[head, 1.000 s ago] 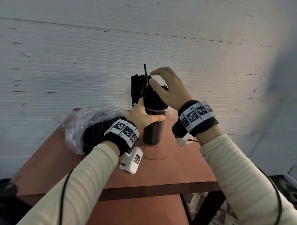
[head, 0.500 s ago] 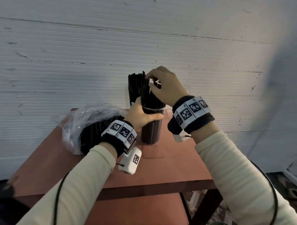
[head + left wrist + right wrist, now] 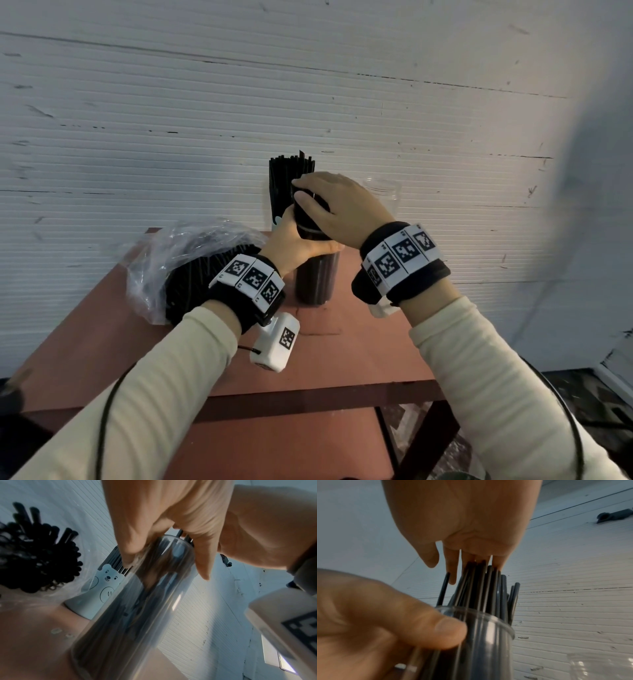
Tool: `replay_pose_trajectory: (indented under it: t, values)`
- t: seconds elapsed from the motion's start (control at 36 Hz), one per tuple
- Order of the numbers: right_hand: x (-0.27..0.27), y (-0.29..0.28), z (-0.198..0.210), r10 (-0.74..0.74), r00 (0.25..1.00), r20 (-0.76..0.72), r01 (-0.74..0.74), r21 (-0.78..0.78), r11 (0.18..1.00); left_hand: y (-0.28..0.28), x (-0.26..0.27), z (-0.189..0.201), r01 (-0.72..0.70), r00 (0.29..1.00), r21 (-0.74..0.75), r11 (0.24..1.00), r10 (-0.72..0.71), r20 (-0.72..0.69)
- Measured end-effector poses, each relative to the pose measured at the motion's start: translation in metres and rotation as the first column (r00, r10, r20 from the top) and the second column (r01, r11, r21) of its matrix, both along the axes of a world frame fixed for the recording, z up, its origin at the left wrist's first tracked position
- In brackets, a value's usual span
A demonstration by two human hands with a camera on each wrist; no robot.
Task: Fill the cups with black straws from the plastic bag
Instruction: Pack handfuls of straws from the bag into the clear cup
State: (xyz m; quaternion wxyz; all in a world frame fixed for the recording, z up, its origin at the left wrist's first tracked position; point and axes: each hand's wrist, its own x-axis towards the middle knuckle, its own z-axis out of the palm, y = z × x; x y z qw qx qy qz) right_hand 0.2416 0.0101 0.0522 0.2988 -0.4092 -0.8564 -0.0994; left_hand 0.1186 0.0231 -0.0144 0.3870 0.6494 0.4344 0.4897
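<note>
Pressing down on straw tops in a clear cup held on a reddish table.

Since half a second ago, right hand (image 3: 342, 209) lowered from pinching straw tips to lying flat over black straws (image 3: 481, 588), straight fingers (image 3: 452, 566) slightly spread on their upper ends. Left hand (image 3: 294, 245) wrapped round clear plastic cup (image 3: 317, 277), thumb (image 3: 440, 627) just under its rolled rim, as before. Three cups: this smooth transparent cylinder packed with thin round straws; behind and touching it, a pale bear-printed cup (image 3: 101, 588), also full; further right, an unfilled clear cup (image 3: 382, 192). One crinkled plastic bag (image 3: 178, 260) at left on table (image 3: 342, 346), holding a dark bundle of straws.
</note>
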Motion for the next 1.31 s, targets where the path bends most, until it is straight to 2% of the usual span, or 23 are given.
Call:
replay_pose_trajectory:
  t: [0.06, 0.17, 0.28, 0.33, 0.42, 0.47, 0.53, 0.58, 0.64, 0.69, 0.75, 0.83, 1.06, 1.14, 1.17, 1.25, 1.31]
  values:
    - [-0.002, -0.003, 0.004, 0.017, 0.999, -0.043, -0.017, 0.000, 1.000, 0.000, -0.006, 0.001, 0.008, 1.000, -0.034, 0.999, -0.008, -0.018]
    - [-0.012, -0.010, 0.007, 0.101, 0.976, -0.192, -0.093, 0.053, 0.994, -0.009, -0.025, 0.005, -0.064, 0.994, -0.087, 0.994, 0.055, -0.098]
    - [-0.030, -0.017, 0.006, 0.199, 0.916, -0.349, -0.152, 0.157, 0.976, -0.023, -0.056, 0.019, -0.210, 0.967, 0.090, 0.974, 0.220, -0.124]
    - [-0.041, -0.021, 0.002, 0.199, 0.895, -0.398, -0.164, 0.122, 0.979, -0.028, -0.075, 0.026, -0.265, 0.952, 0.164, 0.950, 0.285, -0.114]
    - [-0.061, -0.025, -0.009, 0.152, 0.895, -0.420, -0.206, -0.085, 0.975, -0.038, -0.103, 0.035, -0.362, 0.914, 0.241, 0.901, 0.393, -0.097]
    - [-0.075, -0.024, -0.020, 0.115, 0.922, -0.369, -0.217, -0.249, 0.944, -0.044, -0.120, 0.038, -0.406, 0.884, 0.282, 0.869, 0.451, -0.119]
    - [-0.089, -0.022, -0.031, 0.091, 0.965, -0.245, -0.182, -0.377, 0.908, -0.048, -0.138, 0.036, -0.423, 0.860, 0.288, 0.859, 0.481, -0.173]
    - [-0.103, -0.020, -0.041, 0.084, 0.994, -0.067, -0.106, -0.476, 0.873, -0.049, -0.156, 0.031, -0.422, 0.826, 0.279, 0.863, 0.492, -0.273]
    - [-0.117, -0.019, -0.049, 0.101, 0.992, 0.072, -0.044, -0.557, 0.829, -0.049, -0.170, 0.026, -0.367, 0.788, 0.251, 0.896, 0.443, -0.428]
    - [-0.129, -0.021, -0.054, 0.114, 0.975, 0.189, 0.027, -0.615, 0.788, -0.049, -0.178, 0.020, -0.286, 0.771, 0.197, 0.938, 0.348, -0.534]
    - [-0.137, -0.023, -0.056, 0.115, 0.951, 0.288, 0.096, -0.627, 0.773, -0.051, -0.183, 0.015, -0.246, 0.767, 0.131, 0.960, 0.276, -0.580]
    - [-0.143, -0.024, -0.061, 0.062, 0.929, 0.366, 0.195, -0.624, 0.757, -0.052, -0.190, 0.009, -0.265, 0.740, 0.093, 0.960, 0.264, -0.618]
    - [-0.135, -0.042, -0.052, 0.122, 0.923, 0.364, 0.203, -0.733, 0.649, -0.056, -0.199, 0.007, -0.267, 0.753, 0.135, 0.954, 0.294, -0.589]
    - [-0.137, -0.040, -0.054, 0.134, 0.952, 0.274, 0.132, -0.766, 0.629, -0.055, -0.199, 0.007, -0.281, 0.773, 0.142, 0.949, 0.311, -0.553]
    - [-0.139, -0.037, -0.054, 0.127, 0.965, 0.229, 0.091, -0.750, 0.655, -0.055, -0.199, 0.008, -0.291, 0.780, 0.141, 0.946, 0.320, -0.537]
    - [-0.146, -0.029, -0.053, 0.081, 0.986, 0.147, 0.021, -0.586, 0.810, -0.053, -0.198, 0.009, -0.315, 0.799, 0.147, 0.938, 0.346, -0.493]
    - [-0.153, -0.024, -0.053, 0.066, 0.990, 0.129, 0.012, -0.525, 0.851, -0.052, -0.196, 0.011, -0.318, 0.802, 0.151, 0.936, 0.350, -0.484]
